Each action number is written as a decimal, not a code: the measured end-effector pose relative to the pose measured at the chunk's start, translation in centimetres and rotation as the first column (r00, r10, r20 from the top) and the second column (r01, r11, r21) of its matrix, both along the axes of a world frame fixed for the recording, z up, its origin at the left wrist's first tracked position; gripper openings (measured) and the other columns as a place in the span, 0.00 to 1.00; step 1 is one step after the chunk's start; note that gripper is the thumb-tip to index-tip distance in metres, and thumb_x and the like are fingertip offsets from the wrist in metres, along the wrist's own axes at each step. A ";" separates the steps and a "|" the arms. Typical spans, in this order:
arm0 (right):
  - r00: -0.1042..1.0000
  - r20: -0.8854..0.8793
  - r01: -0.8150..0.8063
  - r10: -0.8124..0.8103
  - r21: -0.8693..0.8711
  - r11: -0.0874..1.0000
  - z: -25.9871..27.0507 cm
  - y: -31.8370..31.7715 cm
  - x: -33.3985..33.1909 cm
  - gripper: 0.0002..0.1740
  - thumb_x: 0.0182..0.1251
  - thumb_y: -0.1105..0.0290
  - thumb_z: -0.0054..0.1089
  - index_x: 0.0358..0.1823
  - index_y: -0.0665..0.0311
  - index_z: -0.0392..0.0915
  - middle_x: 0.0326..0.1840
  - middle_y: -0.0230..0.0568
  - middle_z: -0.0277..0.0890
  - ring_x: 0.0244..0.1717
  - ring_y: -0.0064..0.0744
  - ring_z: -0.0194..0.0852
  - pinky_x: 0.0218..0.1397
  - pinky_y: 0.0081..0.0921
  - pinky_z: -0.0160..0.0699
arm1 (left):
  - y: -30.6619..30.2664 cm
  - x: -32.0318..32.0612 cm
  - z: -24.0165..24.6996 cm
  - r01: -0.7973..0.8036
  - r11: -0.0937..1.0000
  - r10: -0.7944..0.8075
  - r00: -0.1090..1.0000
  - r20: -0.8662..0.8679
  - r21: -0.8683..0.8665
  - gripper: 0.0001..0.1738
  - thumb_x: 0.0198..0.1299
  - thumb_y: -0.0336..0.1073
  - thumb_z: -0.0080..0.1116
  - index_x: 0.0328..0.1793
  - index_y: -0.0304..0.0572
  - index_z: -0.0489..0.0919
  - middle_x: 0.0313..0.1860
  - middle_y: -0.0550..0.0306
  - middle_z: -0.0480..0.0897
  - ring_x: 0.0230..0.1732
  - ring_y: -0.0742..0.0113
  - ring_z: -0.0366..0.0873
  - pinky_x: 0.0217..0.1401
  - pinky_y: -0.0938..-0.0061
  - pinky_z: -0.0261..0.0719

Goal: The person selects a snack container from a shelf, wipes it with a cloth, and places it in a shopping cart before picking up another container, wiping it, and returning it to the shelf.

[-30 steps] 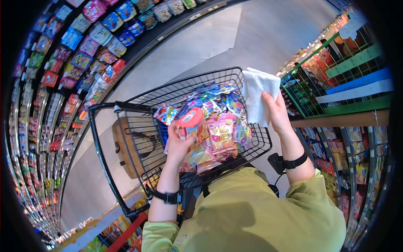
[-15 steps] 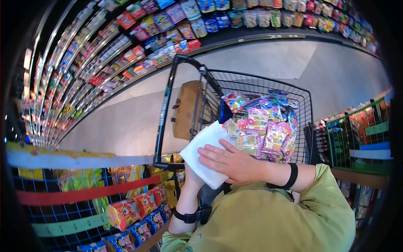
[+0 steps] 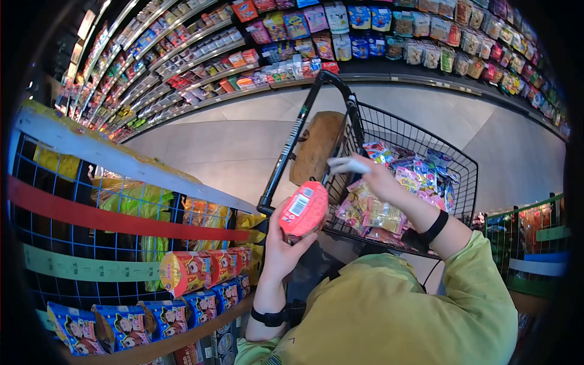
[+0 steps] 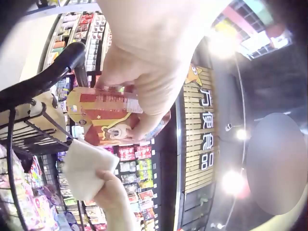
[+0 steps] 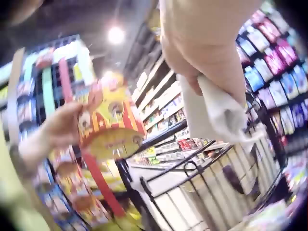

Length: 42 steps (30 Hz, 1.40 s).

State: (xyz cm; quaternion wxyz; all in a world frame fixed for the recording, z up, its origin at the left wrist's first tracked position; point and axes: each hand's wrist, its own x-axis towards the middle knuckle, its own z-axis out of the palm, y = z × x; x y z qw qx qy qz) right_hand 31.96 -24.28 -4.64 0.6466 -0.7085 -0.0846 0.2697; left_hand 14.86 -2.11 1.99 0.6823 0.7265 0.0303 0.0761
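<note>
In the head view my left hand (image 3: 281, 250) grips a snack carton (image 3: 305, 210), its red end with a white barcode label turned up. From the right wrist view the carton (image 5: 113, 118) shows a red and yellow face with a cartoon bear. My right hand (image 3: 382, 180) holds a folded white cloth (image 3: 347, 165) to the right of the carton, apart from it, over the cart's near end. Under the right hand in the right wrist view the cloth (image 5: 211, 113) hangs down. Colourful snack bags (image 3: 420, 176) fill the wire cart (image 3: 453, 144).
At left, a rack holds red-yellow cartons (image 3: 188, 271) above a row of blue cartons (image 3: 170, 317). The cart's black handle (image 3: 292, 140) stands just beyond my left hand. A brown box (image 3: 317, 148) shows beneath the cart. Stocked shelves (image 3: 340, 36) run along the far side.
Half a second ago the cloth covered the carton with my right hand flat on it; now the cloth is off to the right. The view has swung toward the left rack.
</note>
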 end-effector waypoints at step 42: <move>0.489 0.863 -0.046 0.126 -0.118 0.992 11.4 6.3 -6.9 0.36 0.54 0.73 0.54 0.69 0.59 0.60 0.69 0.53 0.57 0.69 0.60 0.53 0.71 0.48 0.52 | 1.7 1.5 -0.4 -0.069 0.854 0.088 0.996 0.012 -0.516 0.39 0.55 0.37 0.66 0.71 0.47 0.59 0.64 0.56 0.70 0.62 0.61 0.70 0.62 0.62 0.72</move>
